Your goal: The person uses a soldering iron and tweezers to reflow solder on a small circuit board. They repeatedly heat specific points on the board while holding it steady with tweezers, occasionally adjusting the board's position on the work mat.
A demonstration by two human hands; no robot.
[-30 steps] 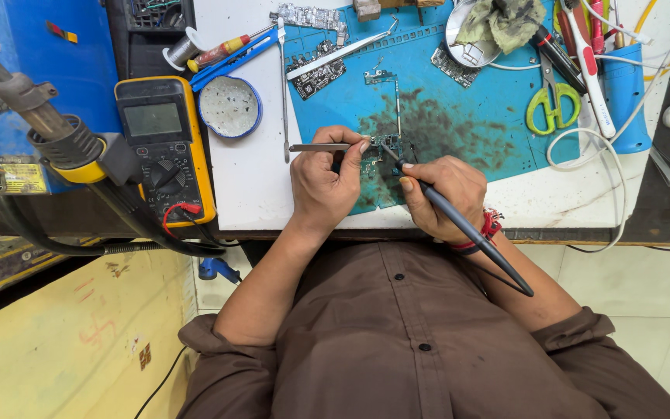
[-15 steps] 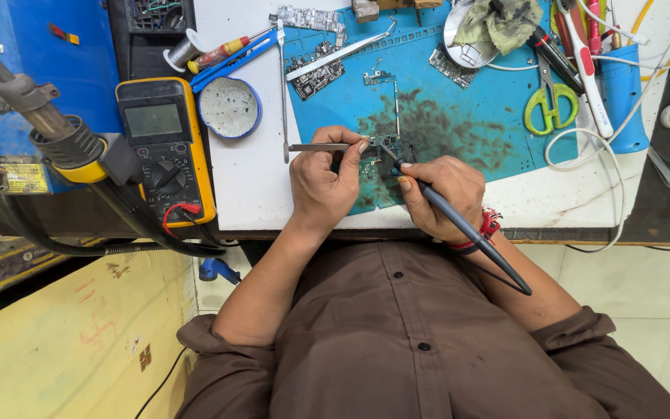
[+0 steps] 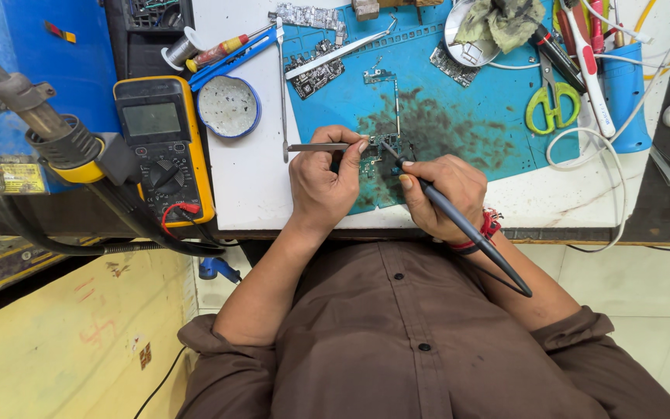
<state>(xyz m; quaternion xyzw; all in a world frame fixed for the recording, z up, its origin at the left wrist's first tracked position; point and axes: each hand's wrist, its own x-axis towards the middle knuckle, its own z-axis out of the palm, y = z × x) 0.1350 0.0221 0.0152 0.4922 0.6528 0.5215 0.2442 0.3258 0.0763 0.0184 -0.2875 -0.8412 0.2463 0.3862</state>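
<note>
Working over a small circuit board (image 3: 372,151) lying on the stained blue mat (image 3: 459,116), near its front edge.
Left hand (image 3: 323,182): pinching metal tweezers (image 3: 316,147) between thumb and forefinger, fingers curled narrow; tweezers lying level, tips pointing right and meeting the board's left edge.
Right hand (image 3: 443,194): gripping a dark soldering iron (image 3: 459,221) pen-style, fingers closed around the barrel; tip angling up-left onto the board, cord end trailing down-right past a red wristband (image 3: 492,225).
Both hands resting on the white bench (image 3: 250,178), just beside each other, board between them.
Sitting left of the hands: yellow multimeter (image 3: 163,155), round flux tin (image 3: 229,106) just beside it.
Lying at right on the mat: green-handled scissors (image 3: 552,105).
Hanging at far left: hot-air nozzle (image 3: 36,116), well apart from the board.
</note>
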